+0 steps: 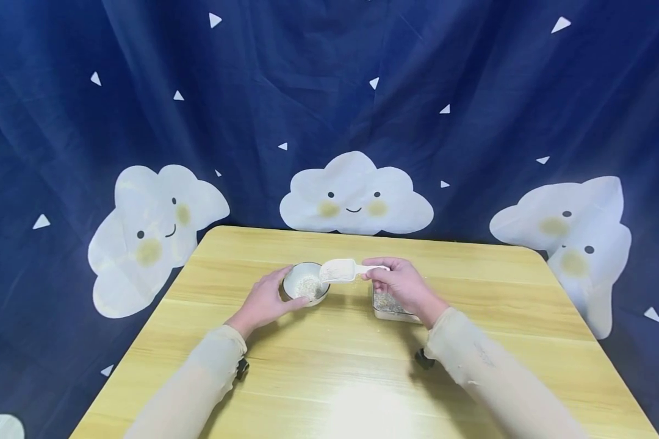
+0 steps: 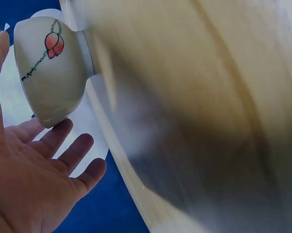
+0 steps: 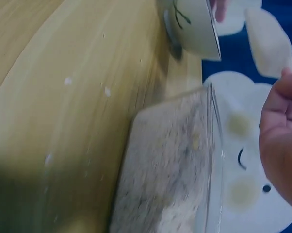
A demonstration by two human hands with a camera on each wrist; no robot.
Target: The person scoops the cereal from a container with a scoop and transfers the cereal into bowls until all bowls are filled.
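While the left hand (image 1: 266, 297) cups the bowl (image 1: 303, 270), the right hand (image 1: 403, 285) has a white scoop (image 1: 339, 271) up at its rim

Going left to right on my feeds, with the bowl as reference: well left of it, a smiling cloud print (image 1: 148, 238) shows on the dark blue curtain (image 1: 329, 73). Then a pale sleeve (image 1: 198, 372) comes in from the near left of the bowl, leading to that left hand. It's got a light grasp on the bowl, thumb along the near side, fingers round the left side. The bowl itself stands on the wood-look table (image 1: 307, 378) with pale flakes (image 1: 307, 288) in the bottom, and my left wrist cam picks up a red flower bud (image 2: 54, 45) on its outside.

The scoop's front end is over the bowl's right rim, raised above it, with some light bits inside. Right of the bowl, the right hand has the scoop's handle pinched between thumb and fingers. Below that hand, also right of the bowl and apart from it, I can see a rectangular container (image 1: 392, 315) of speckled flakes, partly hidden by the hand on the head cam. Some stray white specks (image 3: 68, 81) lie on the table near the container.
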